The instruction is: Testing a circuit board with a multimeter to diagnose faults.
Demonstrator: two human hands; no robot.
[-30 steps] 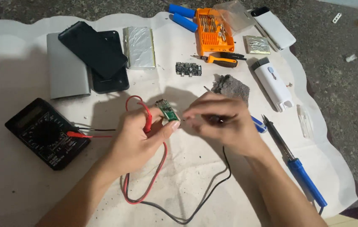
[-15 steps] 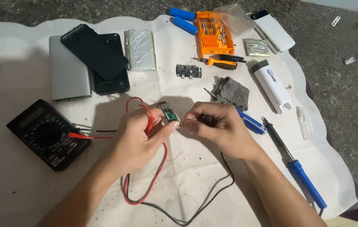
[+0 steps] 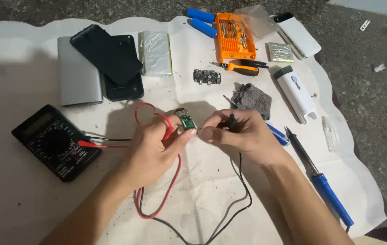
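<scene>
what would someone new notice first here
Two bare hands meet mid-cloth: the left hand pinches a small green circuit board with a red probe, while the right hand grips a black probe. A black multimeter lies at left, and an orange screwdriver kit sits at the top.

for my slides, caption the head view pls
Left hand holds a small green circuit board; right hand holds a black probe.

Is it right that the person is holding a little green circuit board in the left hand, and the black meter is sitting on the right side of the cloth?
Not quite. The head view shows the left hand pinching the little green circuit board, but the black meter lies on the left side of the white cloth, not the right.
</scene>
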